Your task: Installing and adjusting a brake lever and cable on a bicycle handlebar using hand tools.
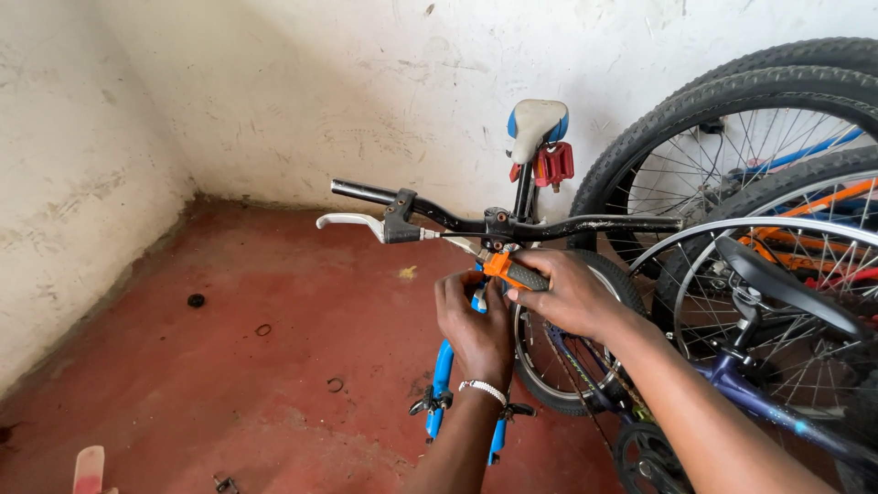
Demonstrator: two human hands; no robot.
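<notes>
Black handlebar [558, 226], silver brake lever [352, 222], orange tool [501, 268], blue fork [443, 370], white-blue saddle [535, 123], red reflector [553, 165], red floor [256, 366], white wall [320, 82].

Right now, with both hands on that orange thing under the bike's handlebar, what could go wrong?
1. The bike stands without a front wheel, on its blue fork, so a hard push might tip it.
2. The left hand and right hand work close together around the orange tool; a slip could pinch fingers.
3. Small rings lie on the red floor and could be kicked away.
</notes>
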